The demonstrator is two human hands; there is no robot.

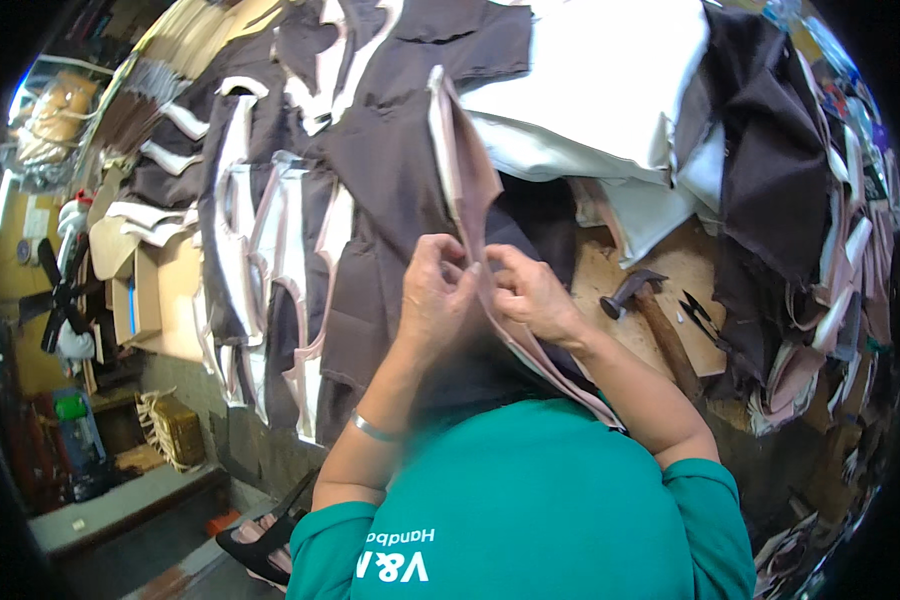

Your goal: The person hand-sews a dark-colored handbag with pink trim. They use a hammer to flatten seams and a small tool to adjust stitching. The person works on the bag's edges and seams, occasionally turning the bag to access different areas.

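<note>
Between my hands stands the folded edge of a dark brown fabric panel with a pinkish lining (473,175). That edge runs from the middle of the worktable down toward my chest, on the right. My left hand (438,290) pinches the edge from the left, fingers curled. From the other side my right hand (532,292) pinches the same edge, with its thumb and fingertips close to the left ones. What lies exactly between the fingertips is hidden.
Right of my hands, a hammer (662,335) with a wooden handle lies on a board beside black snips (703,312). Large white sheets (590,80) lie at the back. Cut brown, white-edged pieces (270,230) cover the left side. A black fan (62,293) stands far left.
</note>
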